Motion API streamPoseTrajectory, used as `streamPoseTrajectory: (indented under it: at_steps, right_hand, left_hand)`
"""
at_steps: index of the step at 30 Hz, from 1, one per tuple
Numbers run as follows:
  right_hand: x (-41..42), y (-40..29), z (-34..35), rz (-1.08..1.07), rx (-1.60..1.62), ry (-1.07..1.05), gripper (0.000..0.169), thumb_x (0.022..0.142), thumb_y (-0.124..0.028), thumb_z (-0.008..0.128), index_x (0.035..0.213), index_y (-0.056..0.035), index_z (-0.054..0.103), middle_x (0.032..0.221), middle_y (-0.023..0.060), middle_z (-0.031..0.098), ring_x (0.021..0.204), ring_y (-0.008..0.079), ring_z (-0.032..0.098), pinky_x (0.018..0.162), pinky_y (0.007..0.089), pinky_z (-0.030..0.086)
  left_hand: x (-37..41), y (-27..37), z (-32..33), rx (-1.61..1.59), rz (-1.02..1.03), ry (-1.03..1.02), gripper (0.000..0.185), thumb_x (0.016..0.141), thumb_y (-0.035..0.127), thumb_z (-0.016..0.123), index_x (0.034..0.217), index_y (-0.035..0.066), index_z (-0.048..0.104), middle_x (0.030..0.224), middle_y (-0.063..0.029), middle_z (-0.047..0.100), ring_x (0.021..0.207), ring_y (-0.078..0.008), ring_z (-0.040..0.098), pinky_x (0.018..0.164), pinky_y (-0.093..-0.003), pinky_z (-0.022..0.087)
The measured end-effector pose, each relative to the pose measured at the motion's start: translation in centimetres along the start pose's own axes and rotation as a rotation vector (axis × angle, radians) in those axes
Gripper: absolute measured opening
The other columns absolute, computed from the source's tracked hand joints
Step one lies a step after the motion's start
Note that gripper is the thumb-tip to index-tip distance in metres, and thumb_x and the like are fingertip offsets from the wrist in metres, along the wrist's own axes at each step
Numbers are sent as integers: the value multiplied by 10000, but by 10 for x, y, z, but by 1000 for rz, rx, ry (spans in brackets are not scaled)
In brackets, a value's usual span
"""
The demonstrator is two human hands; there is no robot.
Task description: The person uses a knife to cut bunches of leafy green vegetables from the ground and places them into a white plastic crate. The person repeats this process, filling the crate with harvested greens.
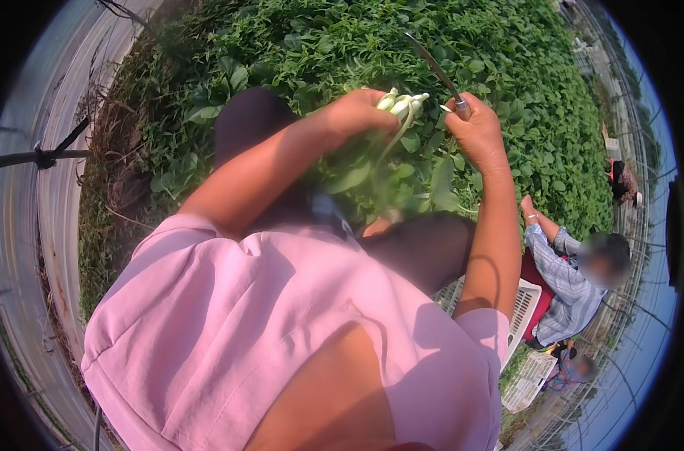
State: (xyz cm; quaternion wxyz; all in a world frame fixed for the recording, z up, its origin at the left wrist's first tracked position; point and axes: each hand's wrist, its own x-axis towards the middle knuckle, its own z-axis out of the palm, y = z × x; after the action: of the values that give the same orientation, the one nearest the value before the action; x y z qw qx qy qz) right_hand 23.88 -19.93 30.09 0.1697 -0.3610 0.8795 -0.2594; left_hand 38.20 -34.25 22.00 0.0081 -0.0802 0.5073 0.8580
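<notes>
My left hand (370, 113) is closed around a small bunch of leafy greens with pale stems (401, 104), their cut-looking ends pointing up and right; the leaves hang blurred below. To its right my right hand (477, 127) grips the handle of a knife (438, 67) with a long, slightly curved blade, which points up and left over the plants. A small pale piece (445, 108) shows by my right thumb. The two hands are apart. Under and beyond them grows a dense bed of leafy green plants (331, 45). Loose leaves (443, 186) lie below the right hand.
My knees rise at either side below the hands. A white plastic crate (525, 304) stands behind my right arm, another crate (528, 380) farther back. A person in a striped shirt (573, 293) sits at the right; other people are farther off. Plastic sheeting (60, 225) runs along the left.
</notes>
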Motion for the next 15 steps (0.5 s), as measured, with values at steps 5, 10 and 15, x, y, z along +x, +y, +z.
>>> streamPoseTrajectory:
  at_steps: [5,10,15]
  right_hand:
    - [-8,36,-15,-158,-399,255,206,718,-242,581,859,-92,581,807,70,574,680,243,555,635,341,439]
    - [-10,-8,19,-55,334,-2,267,730,-244,645,882,-35,579,711,8,569,658,91,523,611,241,422]
    - [-8,-3,22,29,759,-197,223,703,-193,666,846,-57,563,659,-24,528,548,61,463,478,209,372]
  left_hand:
    - [7,0,-11,-264,-59,-45,321,740,142,589,1015,-16,539,812,-82,593,684,-137,593,658,-280,512]
    - [11,9,11,-120,-45,-40,273,798,171,589,996,-6,528,854,-90,588,722,-156,596,669,-290,511]
    - [7,16,14,-134,-148,-14,260,806,173,583,982,-10,529,844,-103,601,759,-171,611,681,-295,511]
